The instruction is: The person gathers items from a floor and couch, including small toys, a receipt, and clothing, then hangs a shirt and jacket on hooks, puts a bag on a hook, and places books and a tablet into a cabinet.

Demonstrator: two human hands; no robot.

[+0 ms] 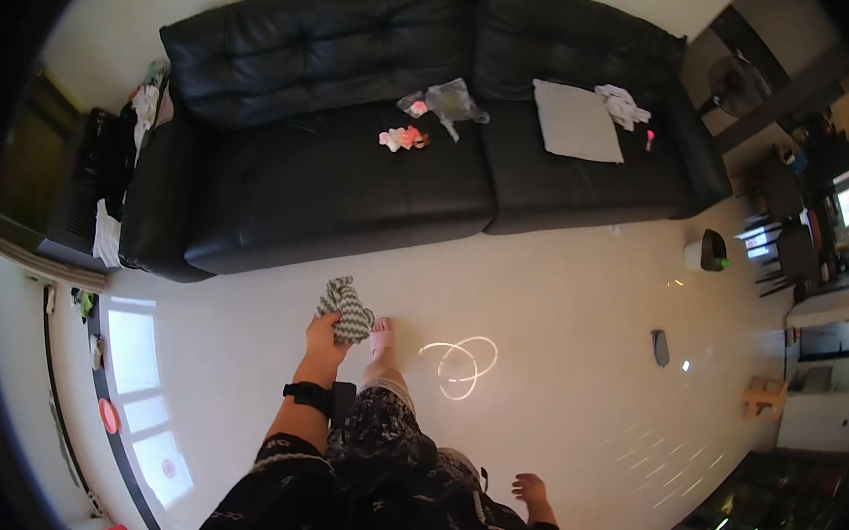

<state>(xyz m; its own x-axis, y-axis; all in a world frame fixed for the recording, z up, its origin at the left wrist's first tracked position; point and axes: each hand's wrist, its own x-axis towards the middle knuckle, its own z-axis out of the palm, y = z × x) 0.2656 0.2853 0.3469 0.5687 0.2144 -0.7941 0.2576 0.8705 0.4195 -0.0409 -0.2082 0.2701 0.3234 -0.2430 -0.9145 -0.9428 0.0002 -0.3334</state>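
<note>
Cloth [350, 317] with a zigzag pattern, in the head view, is bunched in the grasp of the left hand [325, 331], above the floor [269, 382] before the black sofa [351, 186]. The right hand [529, 488] hangs empty, well apart. The fabric looks light, limp and unbreakable; gathered folds should give the surest hold.

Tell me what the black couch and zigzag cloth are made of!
The couch looks like real or fake leather: smooth, softly shiny and dimpled. The zigzag cloth in the left hand seems woven or knitted fabric: matte, bunched into folds.
</note>
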